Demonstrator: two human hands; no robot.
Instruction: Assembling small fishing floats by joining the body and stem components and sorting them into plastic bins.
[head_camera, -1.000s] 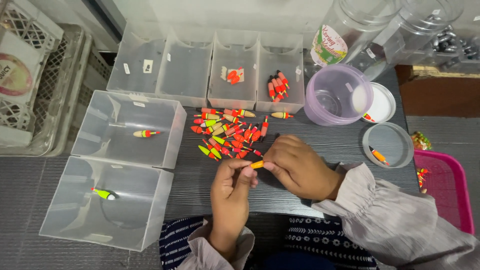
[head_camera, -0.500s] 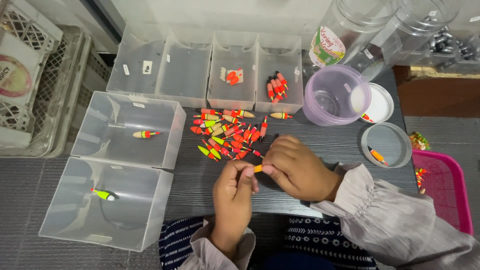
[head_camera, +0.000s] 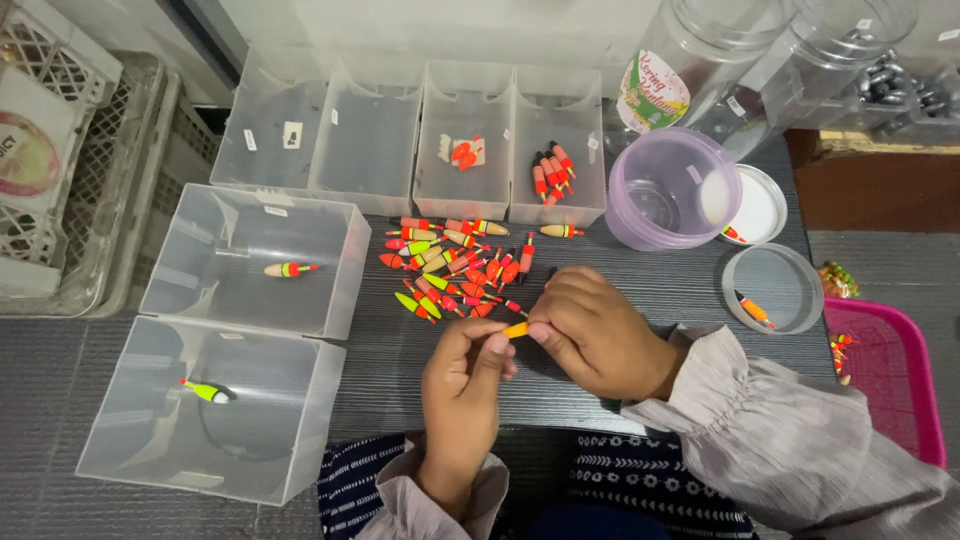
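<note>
My left hand (head_camera: 462, 385) and my right hand (head_camera: 593, 330) meet at the front of the dark table (head_camera: 640, 290). Together they pinch one small orange fishing float (head_camera: 516, 329) between their fingertips. Just beyond the hands lies a loose pile of red, orange and yellow-green floats (head_camera: 455, 268). A single cream float (head_camera: 561, 231) lies at the pile's right edge.
Two clear bins sit at left, one with a cream float (head_camera: 289, 269), one with a green float (head_camera: 207, 391). Several clear bins line the back, two holding red floats (head_camera: 551, 172). A purple tub (head_camera: 672, 189), round lids (head_camera: 781, 288), a pink tray (head_camera: 885, 365) stand right.
The hands stay joined on the orange float and have shifted only slightly. The pile and bins have not moved.
</note>
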